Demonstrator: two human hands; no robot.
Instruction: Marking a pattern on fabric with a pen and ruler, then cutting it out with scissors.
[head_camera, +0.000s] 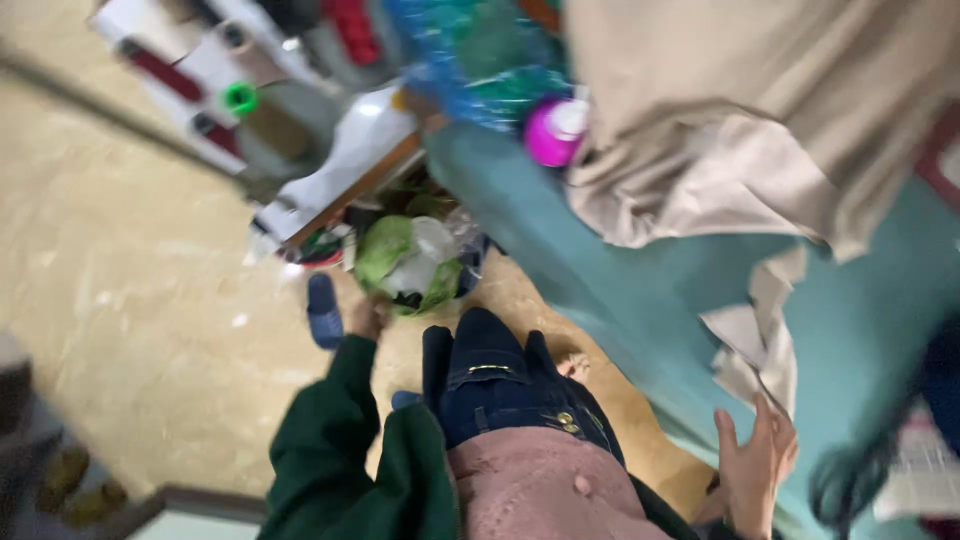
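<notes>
Left hand (366, 316), grip hidden, reaches the green-and-white plastic bundle (410, 262) at frame centre; right hand (755, 465), fingers spread, rests against the teal table edge (600, 290) lower right.

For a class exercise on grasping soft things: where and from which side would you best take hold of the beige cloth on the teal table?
Probably the loose tail of the beige cloth that hangs over the teal table edge. Pinch it from below, coming up from the near side: it dangles free right above the right hand, while the rest lies bunched.
</notes>
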